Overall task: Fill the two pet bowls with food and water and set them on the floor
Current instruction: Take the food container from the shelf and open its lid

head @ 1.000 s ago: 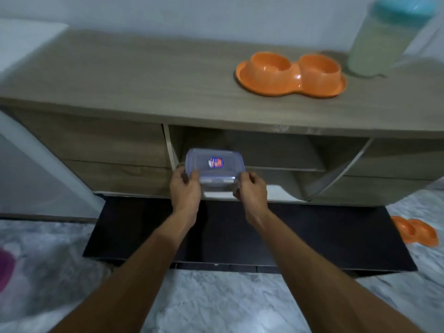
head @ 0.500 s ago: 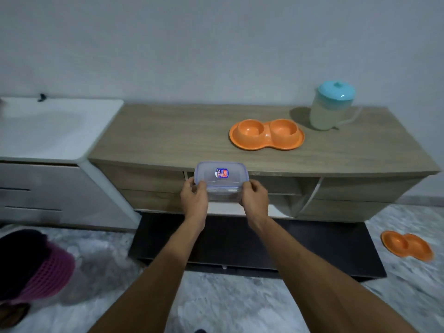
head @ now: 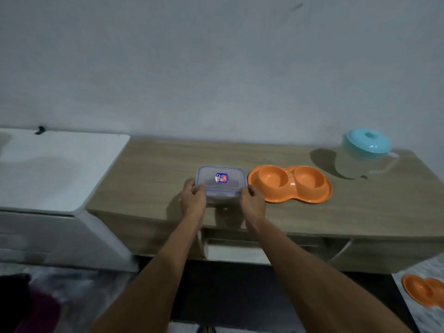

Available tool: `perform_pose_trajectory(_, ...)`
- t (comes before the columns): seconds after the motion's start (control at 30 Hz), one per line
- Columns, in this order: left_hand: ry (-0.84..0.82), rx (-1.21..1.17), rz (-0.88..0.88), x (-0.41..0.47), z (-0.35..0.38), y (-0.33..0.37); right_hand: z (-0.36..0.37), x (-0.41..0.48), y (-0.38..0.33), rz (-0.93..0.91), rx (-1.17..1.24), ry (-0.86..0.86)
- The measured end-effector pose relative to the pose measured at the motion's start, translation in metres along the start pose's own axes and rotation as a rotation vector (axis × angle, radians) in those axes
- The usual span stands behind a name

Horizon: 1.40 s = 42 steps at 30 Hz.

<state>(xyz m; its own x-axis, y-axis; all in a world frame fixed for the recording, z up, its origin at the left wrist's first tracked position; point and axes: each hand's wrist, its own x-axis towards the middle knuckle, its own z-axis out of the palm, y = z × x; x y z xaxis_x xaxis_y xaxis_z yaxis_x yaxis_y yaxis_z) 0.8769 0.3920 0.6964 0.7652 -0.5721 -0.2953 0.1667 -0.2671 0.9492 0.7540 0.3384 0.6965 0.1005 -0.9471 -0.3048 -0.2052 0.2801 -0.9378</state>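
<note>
A clear plastic container point(head: 220, 180) with a lid and a blue sticker sits at the front of the wooden cabinet top point(head: 153, 179). My left hand point(head: 192, 197) grips its left side and my right hand point(head: 252, 200) grips its right side. Just right of it lies an orange double pet bowl point(head: 290, 183), both cups empty. A pitcher point(head: 366, 155) with a turquoise lid stands at the back right of the cabinet top. A second orange double bowl point(head: 422, 292) lies on the floor at the lower right.
A white counter point(head: 55, 169) adjoins the cabinet on the left. An open shelf compartment point(head: 240, 248) is below the cabinet's front edge. A dark and pink object point(head: 28, 304) sits on the marble floor at the lower left.
Both hands lifted the clear container out of the shelf compartment and up onto the cabinet top, beside the orange bowl. The camera view rose with them.
</note>
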Motion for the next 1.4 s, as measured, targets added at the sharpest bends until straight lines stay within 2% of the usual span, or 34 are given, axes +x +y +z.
perform_pose_trajectory(0.1, -0.070, 0.005, -0.046, 0.033, 0.002, 0.010, 0.024, 0.026, -0.007, 0.034, 0.001, 0.028)
perform_pose_trajectory(0.43, -0.088, 0.113, -0.108, 0.091, 0.006, 0.008, 0.050, 0.069, -0.012, 0.056, -0.142, 0.101)
perform_pose_trajectory(0.6, -0.004, 0.304, -0.046, 0.108, 0.006, 0.028, 0.047, 0.094, -0.020, 0.044, -0.248, 0.180)
perform_pose_trajectory(0.73, 0.009, 0.485, -0.076, 0.139, 0.022, 0.048, 0.053, 0.122, -0.035, 0.065, -0.359, 0.163)
perform_pose_trajectory(0.83, -0.019, 0.577, -0.101, 0.159, 0.037, 0.040, 0.062, 0.136, -0.032, 0.078, -0.410, 0.120)
perform_pose_trajectory(0.97, 0.041, 0.738, -0.018, 0.170, 0.040, 0.019, 0.069, 0.144, -0.023, 0.049, -0.401, 0.118)
perform_pose_trajectory(1.13, 0.029, 0.779, 0.013, 0.166, 0.038, 0.023, 0.072, 0.147, -0.018, 0.050, -0.356, 0.129)
perform_pose_trajectory(1.27, -0.012, 0.768, -0.004, 0.170, 0.037, 0.023, 0.070, 0.146, -0.015, -0.045, -0.434, 0.211)
perform_pose_trajectory(1.4, 0.039, 0.737, 0.007, 0.167, 0.037, 0.028, 0.071, 0.145, -0.014, -0.059, -0.471, 0.254)
